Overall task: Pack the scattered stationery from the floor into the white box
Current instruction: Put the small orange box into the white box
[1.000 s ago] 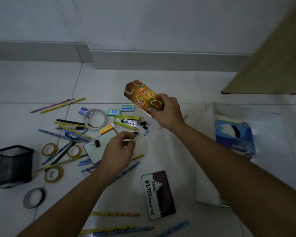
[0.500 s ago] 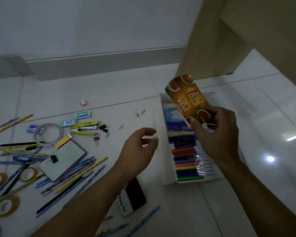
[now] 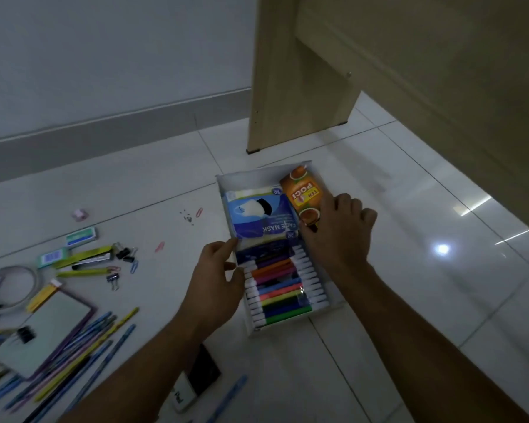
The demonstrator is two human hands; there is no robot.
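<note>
Inspector: Nearest the person, the left hand [image 3: 219,277] rests half-curled against the near-left wall of the white box [image 3: 251,323], fingers at its rim; whether it grips the wall or merely steadies it, I cannot tell.

Clerk: And the right hand [image 3: 336,230]?

Inspector: Beyond it, fingers closed on the orange Poci carton [image 3: 303,193], pressing it into the far-right corner. Recommend seating it flat beside the face mask pack [image 3: 260,215], clear of the marker set [image 3: 283,288] lying between the hands.

Clerk: Remaining stationery?

Inspector: Pencils [image 3: 83,346] and binder clips [image 3: 124,254] lie on the floor, left of the left hand.
</note>
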